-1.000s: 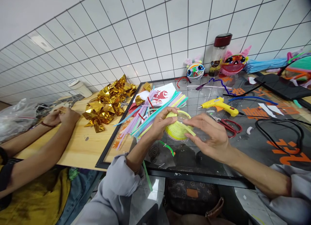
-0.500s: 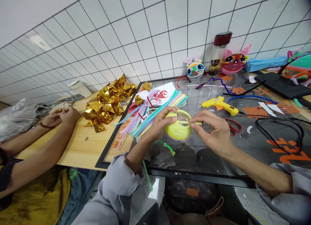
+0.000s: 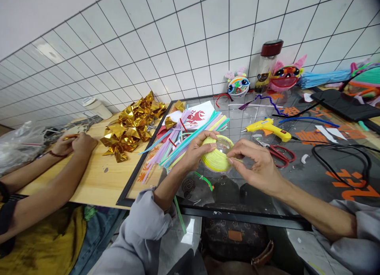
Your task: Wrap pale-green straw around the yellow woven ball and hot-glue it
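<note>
Two hands hold a clear plastic dome wound with yellow pipe cleaner [image 3: 216, 159] above the desk [image 3: 267, 196], left hand [image 3: 197, 150] clasping its side, right hand [image 3: 258, 166] fingers [image 3: 234, 161] pinching its free end; likely light, crushable, grippiest on the fuzz

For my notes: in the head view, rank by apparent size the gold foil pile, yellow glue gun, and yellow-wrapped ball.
Largest: gold foil pile.
Then: yellow glue gun and yellow-wrapped ball look alike; the ball is nearer, so unranked.
</note>
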Demonstrator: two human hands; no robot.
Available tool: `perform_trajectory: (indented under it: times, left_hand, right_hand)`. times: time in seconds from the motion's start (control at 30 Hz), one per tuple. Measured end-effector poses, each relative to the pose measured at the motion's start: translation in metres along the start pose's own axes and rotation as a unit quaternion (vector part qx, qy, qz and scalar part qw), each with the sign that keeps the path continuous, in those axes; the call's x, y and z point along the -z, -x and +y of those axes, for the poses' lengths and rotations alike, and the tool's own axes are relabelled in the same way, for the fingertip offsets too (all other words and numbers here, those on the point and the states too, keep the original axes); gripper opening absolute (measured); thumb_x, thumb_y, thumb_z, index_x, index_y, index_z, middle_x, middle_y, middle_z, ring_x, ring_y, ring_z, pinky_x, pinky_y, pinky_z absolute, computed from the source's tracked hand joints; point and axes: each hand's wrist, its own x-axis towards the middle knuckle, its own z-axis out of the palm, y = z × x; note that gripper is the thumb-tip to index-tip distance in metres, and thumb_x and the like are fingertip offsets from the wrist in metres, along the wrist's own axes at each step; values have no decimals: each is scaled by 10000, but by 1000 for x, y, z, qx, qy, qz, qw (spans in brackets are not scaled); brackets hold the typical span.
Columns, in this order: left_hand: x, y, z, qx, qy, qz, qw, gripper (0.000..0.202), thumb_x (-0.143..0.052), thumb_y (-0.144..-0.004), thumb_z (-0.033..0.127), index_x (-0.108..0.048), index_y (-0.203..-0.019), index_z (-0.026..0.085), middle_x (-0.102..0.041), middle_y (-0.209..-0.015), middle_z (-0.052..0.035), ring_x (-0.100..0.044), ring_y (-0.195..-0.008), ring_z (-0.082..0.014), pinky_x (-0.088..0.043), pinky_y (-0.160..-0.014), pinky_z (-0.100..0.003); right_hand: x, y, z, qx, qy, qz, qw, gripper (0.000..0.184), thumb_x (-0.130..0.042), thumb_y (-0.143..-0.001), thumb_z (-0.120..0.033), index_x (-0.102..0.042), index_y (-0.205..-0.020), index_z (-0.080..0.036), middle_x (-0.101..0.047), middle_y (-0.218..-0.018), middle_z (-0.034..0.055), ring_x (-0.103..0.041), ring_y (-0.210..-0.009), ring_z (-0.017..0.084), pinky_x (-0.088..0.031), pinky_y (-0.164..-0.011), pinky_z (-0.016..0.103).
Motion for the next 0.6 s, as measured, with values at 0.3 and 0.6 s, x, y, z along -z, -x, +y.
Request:
perform_trajectory:
  times: [0.3,0.6]
  left_hand:
    - [3,1,-2,-13,-30,-26,999,288,-763,-723,337,-635,-947,209,-622,-1325,-51,-587,-1189,-260,-451,-951,-334]
    - [0,3,0,-13,-47,-28,998,281,-758,-733,349,-635,-944,211,-609,-1322,-47,-593,-1141,-244,-454,-915,-314]
  right_hand:
    - [4,-1,1,-24,47,-5,999,270,-584,-981,-340,-665,-1200,-204,-615,-1045,89,-614,-1017,233,-522,-879,411]
    - [3,1,14,-131,94,-65,985,550,-317,-1028,-621,-650,-1242,-238,-583,-1232,131,-546,-1217,294,-438,-1032,538]
